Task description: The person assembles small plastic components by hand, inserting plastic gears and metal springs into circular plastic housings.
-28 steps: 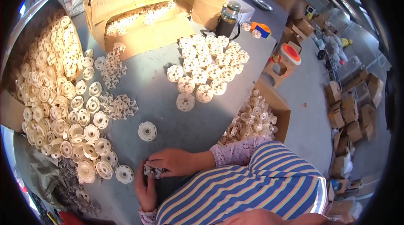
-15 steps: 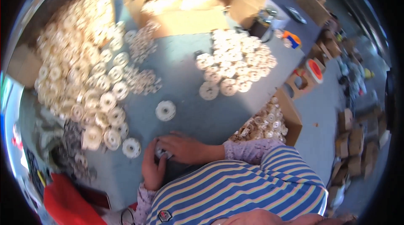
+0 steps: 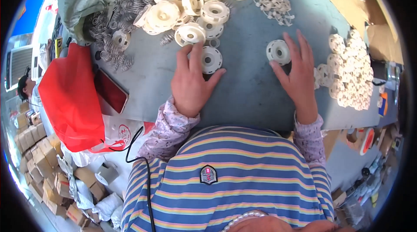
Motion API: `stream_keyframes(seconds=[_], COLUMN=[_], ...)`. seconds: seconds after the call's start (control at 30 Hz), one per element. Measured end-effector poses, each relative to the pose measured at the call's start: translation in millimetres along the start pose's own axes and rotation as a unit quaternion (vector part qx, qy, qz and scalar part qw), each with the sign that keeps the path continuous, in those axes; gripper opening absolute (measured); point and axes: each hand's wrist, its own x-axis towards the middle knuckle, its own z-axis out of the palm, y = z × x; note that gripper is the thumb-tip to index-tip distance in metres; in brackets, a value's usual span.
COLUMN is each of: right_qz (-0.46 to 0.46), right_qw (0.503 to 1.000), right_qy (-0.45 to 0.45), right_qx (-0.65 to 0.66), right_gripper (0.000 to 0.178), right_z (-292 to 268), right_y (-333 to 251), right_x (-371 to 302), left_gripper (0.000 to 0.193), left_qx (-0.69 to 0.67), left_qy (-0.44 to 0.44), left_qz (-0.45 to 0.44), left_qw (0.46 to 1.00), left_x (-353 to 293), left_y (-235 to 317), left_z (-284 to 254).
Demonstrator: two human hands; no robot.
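Both my hands are over the grey table, apart, with fingers spread. My left hand [image 3: 189, 84] is beside a white slotted plastic disc [image 3: 211, 60]. Its thumb and index finger lie around that disc's near left side; whether they touch it I cannot tell. My right hand [image 3: 299, 73] reaches to a second white slotted disc [image 3: 278, 52] farther right. Its thumb is at the disc's lower edge and its index finger along the right side, without a visible grip. A small pale ring [image 3: 214, 42] lies just beyond the left disc.
A heap of cream discs [image 3: 173, 13] and a pile of metal springs [image 3: 108, 36] lie at the far left. Small white pieces [image 3: 271, 0] lie far off; stacked cream parts [image 3: 352, 71] stand right. A phone [image 3: 111, 91] and red bag [image 3: 71, 102] are at left.
The view has swung toward the left side of the table. My hands, earlier together around a small greyish thing, have parted and spread, one beside each disc. The greyish thing no longer shows.
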Motion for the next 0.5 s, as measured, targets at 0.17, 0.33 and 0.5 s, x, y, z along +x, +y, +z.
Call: stream_keyframes(seconds=[0.17,0.33,0.5], right_qz=[0.003,-0.069,-0.103], right_qw=[0.996,0.996,0.969], right_qy=[-0.037,0.021,-0.081], right_qx=[0.077,-0.048,0.209], right_gripper=[0.061,0.054,0.037], right_z=[15.1,4.4,40.3], right_y=[-4.3,-19.2,-73.6], right_x=[1.9,10.5,38.0], left_gripper=[0.073,0.064,0.062], left_qx=[-0.083,-0.215,-0.018], left_qy=[-0.15,-0.118,0.051], left_qz=[0.066,0.173,0.096], left_qw=[0.983,0.954,0.994], left_x=[-14.7,-19.0,0.7], left_y=[-1.0,-12.7,-14.3], left_z=[-7.0,-9.9,-35.9])
